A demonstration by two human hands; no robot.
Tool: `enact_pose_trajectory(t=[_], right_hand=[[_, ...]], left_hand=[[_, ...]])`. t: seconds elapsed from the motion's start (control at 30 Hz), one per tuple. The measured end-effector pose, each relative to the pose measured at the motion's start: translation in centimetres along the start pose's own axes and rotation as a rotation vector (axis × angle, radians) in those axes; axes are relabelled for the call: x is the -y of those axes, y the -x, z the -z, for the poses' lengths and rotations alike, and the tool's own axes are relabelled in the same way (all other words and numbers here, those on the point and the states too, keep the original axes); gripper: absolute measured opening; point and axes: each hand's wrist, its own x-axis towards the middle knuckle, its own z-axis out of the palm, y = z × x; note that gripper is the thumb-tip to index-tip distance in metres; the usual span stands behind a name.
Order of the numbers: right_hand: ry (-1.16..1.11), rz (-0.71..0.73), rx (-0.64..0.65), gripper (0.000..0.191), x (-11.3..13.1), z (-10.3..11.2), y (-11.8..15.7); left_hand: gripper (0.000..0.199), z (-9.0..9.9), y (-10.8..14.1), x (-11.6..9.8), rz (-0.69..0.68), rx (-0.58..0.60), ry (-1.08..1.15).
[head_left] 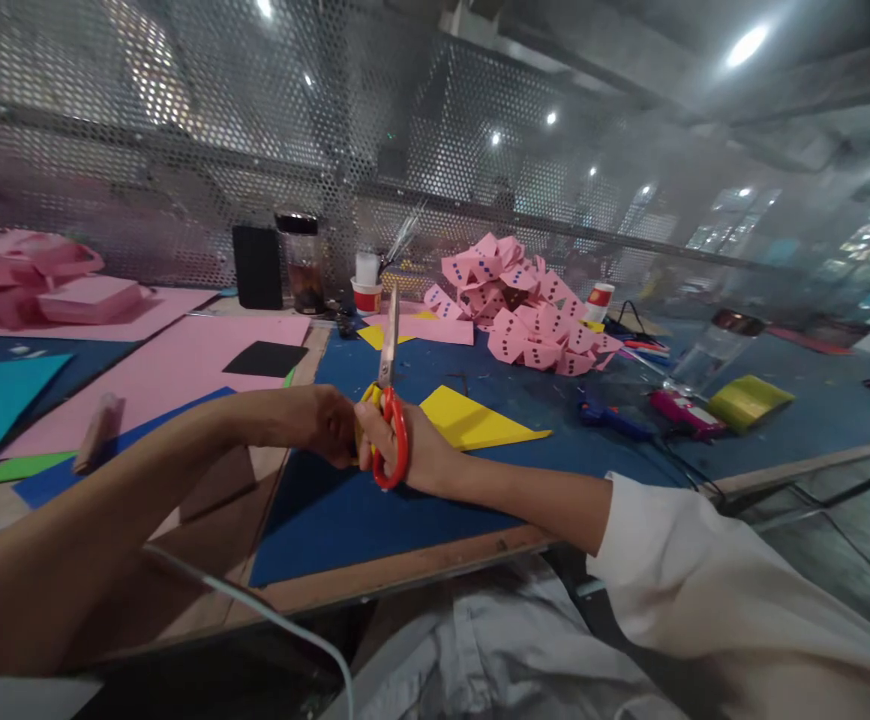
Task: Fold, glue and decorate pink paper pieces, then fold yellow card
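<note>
My right hand (424, 450) is wrapped round the handles of a pair of scissors (390, 345), one loop red and the other yellow. The blades are together and point up and away from me. Against it, on the left, my left hand (328, 425) is closed with its fingers curled beside the yellow loop. Whatever it may hold is hidden. A pointed yellow sheet (472, 420) lies on the blue surface (360, 520) just beyond my right hand.
Pink dotted paper shapes (514, 300) are heaped at the back. Glue guns (686, 413), a yellow tape roll (750, 402) and a clear jar (716, 352) sit to the right. Pink sheets (157, 370), a black piece (265, 358) and a dark-lidded jar (302, 265) are on the left. A pale cable (270, 612) crosses the front edge.
</note>
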Motion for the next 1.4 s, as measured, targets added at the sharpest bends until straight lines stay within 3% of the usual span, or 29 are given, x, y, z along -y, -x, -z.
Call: enact_pose_trajectory(t=[0.1,0.17,0.57,0.9,1.13,1.4], right_hand=[[0.020,-0.031,0.013,0.065,0.1,1.0,0.7],[0.022,-0.052,0.004,0.063,0.1,1.6,1.2],[-0.020,-0.171,-0.145,0.060,-1.0,3.8,3.8],[-0.038,-0.200,-0.158,0.057,-1.6,4.6,4.1],[-0.014,-0.187,-0.134,0.060,-0.9,4.9,4.3],[-0.018,-0.226,-0.248,0.054,-2.1,6.7,5.3]], left_hand=[[0.022,0.1,-0.5,1.1,0.040,0.116,-0.023],[0.024,0.2,-0.7,1.5,0.063,0.134,-0.058],[0.027,0.2,-0.7,1.6,0.064,0.152,-0.091],[0.029,0.5,-0.9,1.6,0.093,0.156,-0.154],[0.024,0.4,-0.3,0.3,0.093,0.139,-0.144],[0.022,0.8,0.0,-0.4,0.097,0.156,-0.160]])
